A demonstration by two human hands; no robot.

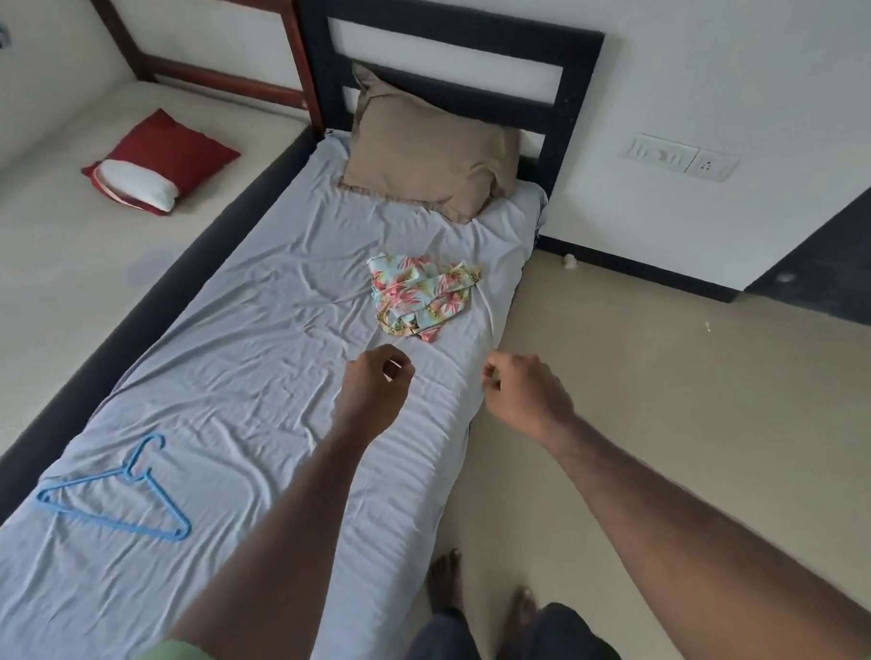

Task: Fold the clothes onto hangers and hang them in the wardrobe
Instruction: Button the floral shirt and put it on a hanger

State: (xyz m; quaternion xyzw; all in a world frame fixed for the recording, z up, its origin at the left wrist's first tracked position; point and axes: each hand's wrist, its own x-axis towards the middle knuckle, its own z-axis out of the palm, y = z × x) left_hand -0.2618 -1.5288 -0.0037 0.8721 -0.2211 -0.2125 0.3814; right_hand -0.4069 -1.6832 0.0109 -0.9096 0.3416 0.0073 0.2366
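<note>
From my head camera, a bed under a pale sheet fills the room, a tan pillow at twelve o'clock. The crumpled flowered garment lies just below the pillow; the blue hanger rests well apart at eight o'clock. My left hand and right hand hover near the garment, fingers loosely curled, holding nothing. I judge I should pinch both shoulders, shake it flat, then bring the hanger over.

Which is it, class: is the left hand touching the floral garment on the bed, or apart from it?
Apart. The head view shows bare sheet between the left hand and the floral garment.
</note>
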